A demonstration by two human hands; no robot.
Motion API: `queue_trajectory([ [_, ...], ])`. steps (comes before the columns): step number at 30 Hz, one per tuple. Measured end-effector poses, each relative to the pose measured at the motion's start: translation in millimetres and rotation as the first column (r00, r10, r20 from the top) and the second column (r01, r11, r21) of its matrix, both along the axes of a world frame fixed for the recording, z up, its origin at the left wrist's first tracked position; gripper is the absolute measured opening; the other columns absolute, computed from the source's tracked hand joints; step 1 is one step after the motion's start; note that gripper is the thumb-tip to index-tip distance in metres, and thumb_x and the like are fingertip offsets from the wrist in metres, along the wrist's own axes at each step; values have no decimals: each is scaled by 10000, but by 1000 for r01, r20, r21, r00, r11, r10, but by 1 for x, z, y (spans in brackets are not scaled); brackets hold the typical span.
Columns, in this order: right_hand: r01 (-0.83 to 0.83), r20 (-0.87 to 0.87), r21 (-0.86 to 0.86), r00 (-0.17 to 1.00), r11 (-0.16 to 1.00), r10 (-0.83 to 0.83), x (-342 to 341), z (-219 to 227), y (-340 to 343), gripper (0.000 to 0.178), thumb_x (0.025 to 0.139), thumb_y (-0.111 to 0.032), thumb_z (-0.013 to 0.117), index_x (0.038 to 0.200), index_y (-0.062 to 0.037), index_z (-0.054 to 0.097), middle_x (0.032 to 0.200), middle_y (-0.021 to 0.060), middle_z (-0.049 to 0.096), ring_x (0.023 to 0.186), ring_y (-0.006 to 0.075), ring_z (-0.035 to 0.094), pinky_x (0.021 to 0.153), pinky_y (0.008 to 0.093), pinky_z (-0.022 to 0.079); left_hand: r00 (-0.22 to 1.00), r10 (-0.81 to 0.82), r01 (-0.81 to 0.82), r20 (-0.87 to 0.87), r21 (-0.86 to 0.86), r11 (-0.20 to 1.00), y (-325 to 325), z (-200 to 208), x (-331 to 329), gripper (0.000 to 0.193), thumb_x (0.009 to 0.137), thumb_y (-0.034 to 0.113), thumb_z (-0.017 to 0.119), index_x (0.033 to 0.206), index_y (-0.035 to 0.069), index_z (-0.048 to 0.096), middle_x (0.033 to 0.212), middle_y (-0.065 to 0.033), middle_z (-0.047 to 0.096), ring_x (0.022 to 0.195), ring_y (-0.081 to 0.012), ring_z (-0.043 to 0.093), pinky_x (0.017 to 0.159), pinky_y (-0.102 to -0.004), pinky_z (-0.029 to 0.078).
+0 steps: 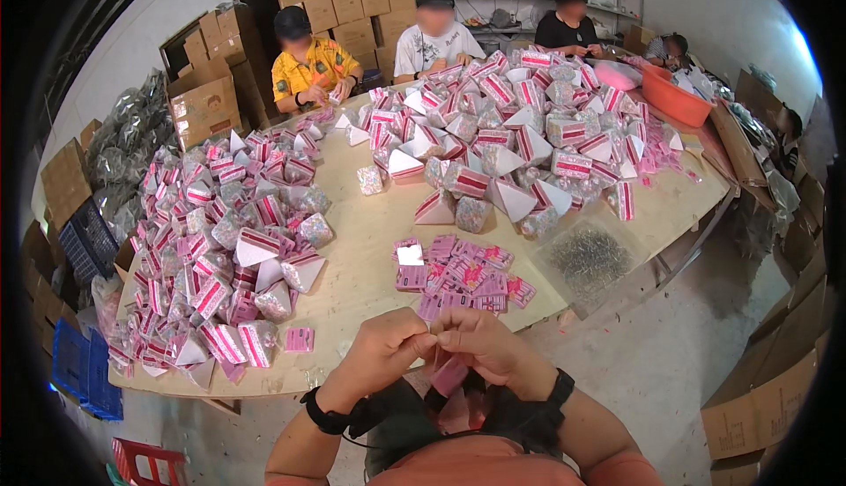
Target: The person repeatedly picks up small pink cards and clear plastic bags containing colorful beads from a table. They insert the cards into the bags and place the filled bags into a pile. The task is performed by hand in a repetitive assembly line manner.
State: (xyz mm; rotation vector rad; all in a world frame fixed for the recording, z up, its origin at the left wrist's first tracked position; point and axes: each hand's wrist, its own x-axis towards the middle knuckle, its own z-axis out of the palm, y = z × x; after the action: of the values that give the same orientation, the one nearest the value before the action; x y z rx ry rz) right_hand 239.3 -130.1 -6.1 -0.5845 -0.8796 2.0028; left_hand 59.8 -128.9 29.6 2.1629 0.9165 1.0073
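My left hand (393,342) and my right hand (480,345) meet in front of me at the table's near edge. Both are closed, thumbs and fingertips pinched together. What lies between the fingertips is too small to make out. A pink card (450,375) shows just under my hands, partly covered by them; how it is held cannot be seen. Beyond my fingers lies a loose pile of pink printed cards (471,267). To its right a clear flat tray (553,255) holds many small dark metal pieces (589,252).
Heaps of wedge-shaped clear packs with pink and white bands lie at left (256,244) and across the back (502,147). An orange basin (674,98) stands back right. Several people sit around the table (370,239). Blue crates (84,371) and cardboard boxes (767,407) flank it.
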Motion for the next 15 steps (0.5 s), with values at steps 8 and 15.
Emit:
queue_trajectory([
  [8, -106, 118, -49, 987, 993, 111, 14, -2, 4, 62, 832, -53, 560, 885, -32, 536, 715, 52, 567, 501, 80, 480, 443, 217, 357, 981, -17, 55, -195, 192, 980, 1, -4, 4, 89, 810, 107, 661, 772, 66, 591, 731, -104, 562, 675, -286, 555, 596, -349, 451],
  [15, 42, 393, 496, 880, 867, -267, 4, -5, -5, 109, 821, -92, 600, 893, -29, 548, 665, 30, 538, 554, 99, 472, 497, 254, 362, 984, -46, 101, 170, -334, 937, 4, -28, 2, 203, 914, 156, 583, 758, 31, 550, 669, 19, 481, 632, -92, 452, 536, -264, 370],
])
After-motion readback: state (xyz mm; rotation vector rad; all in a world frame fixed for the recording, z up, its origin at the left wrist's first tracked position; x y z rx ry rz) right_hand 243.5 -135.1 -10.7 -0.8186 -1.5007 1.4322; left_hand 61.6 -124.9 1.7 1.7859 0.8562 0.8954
